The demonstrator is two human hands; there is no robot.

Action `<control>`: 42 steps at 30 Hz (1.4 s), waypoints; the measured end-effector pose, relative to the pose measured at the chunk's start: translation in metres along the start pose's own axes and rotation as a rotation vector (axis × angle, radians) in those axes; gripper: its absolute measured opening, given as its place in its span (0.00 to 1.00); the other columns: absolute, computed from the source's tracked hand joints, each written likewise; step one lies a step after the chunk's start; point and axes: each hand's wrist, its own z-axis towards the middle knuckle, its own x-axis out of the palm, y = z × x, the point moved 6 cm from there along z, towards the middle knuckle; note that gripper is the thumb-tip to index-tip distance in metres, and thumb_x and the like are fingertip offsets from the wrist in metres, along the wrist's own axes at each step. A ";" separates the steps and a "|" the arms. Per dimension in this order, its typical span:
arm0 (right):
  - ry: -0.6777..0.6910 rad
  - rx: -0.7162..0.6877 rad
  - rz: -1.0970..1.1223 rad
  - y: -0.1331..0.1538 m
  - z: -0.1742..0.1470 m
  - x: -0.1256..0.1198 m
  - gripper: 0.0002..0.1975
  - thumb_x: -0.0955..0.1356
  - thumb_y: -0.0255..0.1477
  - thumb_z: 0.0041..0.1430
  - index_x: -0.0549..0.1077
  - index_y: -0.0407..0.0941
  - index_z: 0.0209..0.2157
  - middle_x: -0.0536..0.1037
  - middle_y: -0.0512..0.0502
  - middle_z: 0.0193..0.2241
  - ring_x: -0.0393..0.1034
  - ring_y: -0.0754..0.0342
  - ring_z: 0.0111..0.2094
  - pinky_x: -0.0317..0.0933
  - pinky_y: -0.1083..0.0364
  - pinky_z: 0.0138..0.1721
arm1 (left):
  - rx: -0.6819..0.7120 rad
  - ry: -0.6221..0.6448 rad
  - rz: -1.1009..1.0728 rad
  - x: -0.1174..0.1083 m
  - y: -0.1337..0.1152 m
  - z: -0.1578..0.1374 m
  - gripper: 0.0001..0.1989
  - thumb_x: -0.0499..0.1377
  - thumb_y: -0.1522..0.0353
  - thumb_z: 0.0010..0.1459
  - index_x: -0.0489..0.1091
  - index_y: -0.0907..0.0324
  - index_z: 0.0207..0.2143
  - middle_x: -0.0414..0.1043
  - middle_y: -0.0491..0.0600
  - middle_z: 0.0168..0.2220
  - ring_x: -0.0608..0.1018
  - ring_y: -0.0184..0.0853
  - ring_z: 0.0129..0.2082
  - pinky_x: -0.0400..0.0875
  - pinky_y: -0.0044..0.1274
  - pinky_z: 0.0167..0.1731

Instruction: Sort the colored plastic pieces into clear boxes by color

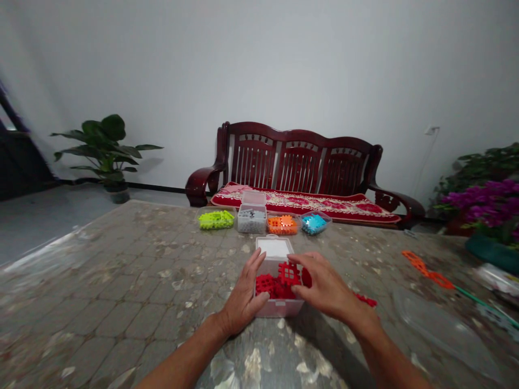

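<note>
The left hand [243,294] lies flat against the box [279,308], fingers straight, steadying it on the table [121,281]. The right hand [324,289] pinches a red piece [288,273], keeping it above the box.

White wall [284,59] — dark wooden bench [300,167], potted plant [106,148] beside.

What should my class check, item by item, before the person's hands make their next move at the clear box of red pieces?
1. Left hand steadies the clear box: ok, it rests against the box's left wall.
2. Right hand has a grip on the red grid piece: ok, fingers touch it over the box.
3. Box lid out of the way: ok, white lid stands open behind.
4. Stray red piece collected: not ok, it lies on the table.
5. Room left inside the box: cannot tell.
</note>
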 end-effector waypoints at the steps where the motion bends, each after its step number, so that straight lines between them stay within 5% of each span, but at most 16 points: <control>1: 0.029 -0.020 -0.004 0.003 0.001 0.004 0.33 0.72 0.25 0.49 0.74 0.47 0.60 0.77 0.40 0.53 0.69 0.44 0.55 0.62 0.46 0.59 | 0.002 -0.003 -0.006 0.000 0.000 0.000 0.37 0.53 0.54 0.69 0.44 0.53 0.74 0.40 0.59 0.76 0.48 0.55 0.75 0.44 0.50 0.71; 7: 0.069 -0.099 -0.044 0.003 0.008 0.012 0.32 0.70 0.20 0.48 0.76 0.47 0.57 0.78 0.41 0.53 0.67 0.44 0.56 0.62 0.45 0.58 | -0.002 0.001 -0.003 0.001 0.002 0.000 0.37 0.52 0.52 0.69 0.44 0.53 0.74 0.40 0.59 0.76 0.48 0.55 0.75 0.45 0.50 0.71; 13: -0.065 -0.143 -0.016 -0.006 0.003 0.008 0.29 0.69 0.20 0.49 0.77 0.49 0.55 0.78 0.44 0.56 0.65 0.43 0.60 0.58 0.41 0.62 | 0.004 0.007 0.008 0.001 0.001 0.000 0.36 0.52 0.55 0.69 0.44 0.54 0.74 0.41 0.59 0.75 0.48 0.55 0.75 0.44 0.50 0.71; 18: -0.158 -0.082 0.013 -0.018 -0.005 0.002 0.20 0.67 0.21 0.56 0.80 0.48 0.49 0.82 0.44 0.49 0.70 0.45 0.55 0.61 0.43 0.59 | -0.002 0.004 0.007 0.000 0.002 -0.001 0.36 0.53 0.55 0.69 0.44 0.53 0.74 0.40 0.58 0.76 0.48 0.55 0.75 0.45 0.49 0.71; 25: 0.024 -0.127 -0.143 0.010 -0.007 0.004 0.12 0.66 0.28 0.65 0.83 0.51 0.41 0.85 0.47 0.41 0.66 0.42 0.59 0.54 0.41 0.62 | 0.006 0.004 0.008 -0.001 0.000 0.000 0.36 0.52 0.55 0.70 0.44 0.51 0.74 0.40 0.57 0.76 0.47 0.54 0.75 0.45 0.49 0.71; 31: 0.243 -0.098 -0.330 0.023 0.000 0.017 0.16 0.64 0.30 0.69 0.82 0.45 0.33 0.85 0.42 0.38 0.67 0.40 0.60 0.43 0.38 0.68 | 0.007 0.012 0.012 0.000 0.000 -0.001 0.36 0.52 0.54 0.70 0.44 0.53 0.74 0.40 0.58 0.76 0.47 0.54 0.75 0.44 0.50 0.71; 38: 0.142 -0.137 -0.301 0.019 -0.004 0.012 0.14 0.65 0.28 0.68 0.82 0.48 0.34 0.85 0.45 0.39 0.67 0.40 0.61 0.44 0.34 0.68 | -0.007 0.019 0.009 0.000 -0.002 0.001 0.35 0.51 0.56 0.69 0.45 0.54 0.74 0.39 0.58 0.76 0.46 0.53 0.75 0.44 0.49 0.71; 42: 0.199 -0.178 -0.348 0.021 -0.002 0.021 0.17 0.64 0.33 0.70 0.83 0.47 0.31 0.85 0.42 0.35 0.67 0.39 0.61 0.40 0.31 0.69 | -0.007 0.016 0.006 0.000 -0.002 0.000 0.35 0.52 0.55 0.70 0.45 0.53 0.74 0.39 0.59 0.76 0.46 0.54 0.75 0.44 0.51 0.71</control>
